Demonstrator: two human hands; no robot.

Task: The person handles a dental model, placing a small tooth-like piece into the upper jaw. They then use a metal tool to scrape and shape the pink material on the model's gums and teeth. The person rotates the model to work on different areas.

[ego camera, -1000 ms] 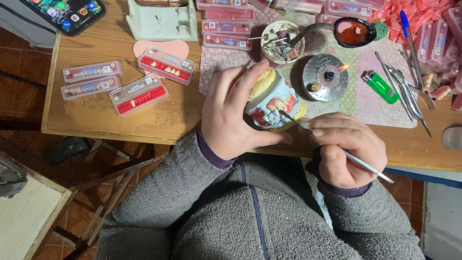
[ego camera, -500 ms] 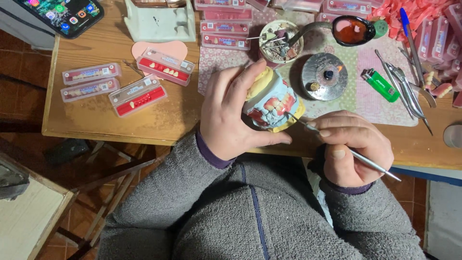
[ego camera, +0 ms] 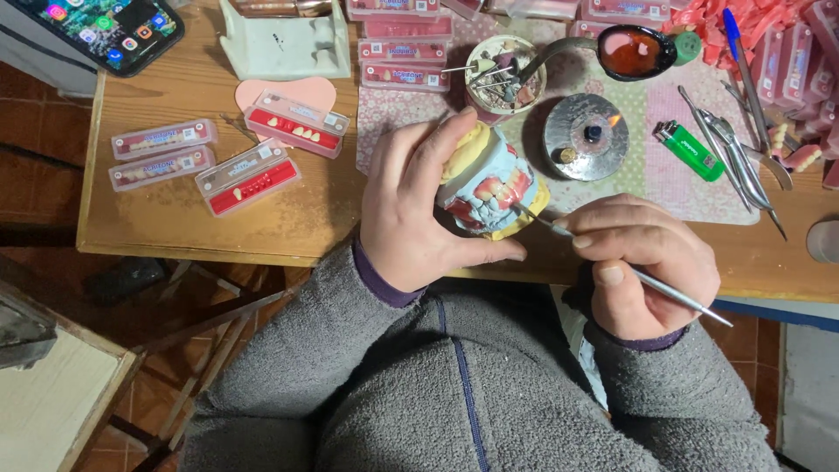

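In the head view, a blue and yellow plaster dental model with red wax gums and pale set teeth (ego camera: pixel 489 183) is held just above the near edge of the wooden surface (ego camera: pixel 175 223), roughly at its middle. It is gripped by the left hand (ego camera: pixel 419 210), whose fingers (ego camera: pixel 450 149) are wrapped over the top and back while the thumb is pressed along the underside. A thin metal carving instrument (ego camera: pixel 629 271) is pinched like a pen in the right hand (ego camera: pixel 638 262), with the fingers closed tightly on the shaft and the tip laid against the tooth row at the model's front.

The model is judged to be stiff and fairly heavy for its size, yet brittle at the plaster and soft at the wax, so the teeth could be knocked loose. A hold on the plaster base and back, away from the wax, is judged safest.

Behind the model, a round metal spirit burner with a small flame (ego camera: pixel 585 135) is set on a patterned mat, with a green lighter (ego camera: pixel 690 150) just beside it toward the right edge. Flat red and clear cards of artificial teeth (ego camera: pixel 247 179) are laid toward the left edge, and a smartphone (ego camera: pixel 105 26) is seen at the far left corner.
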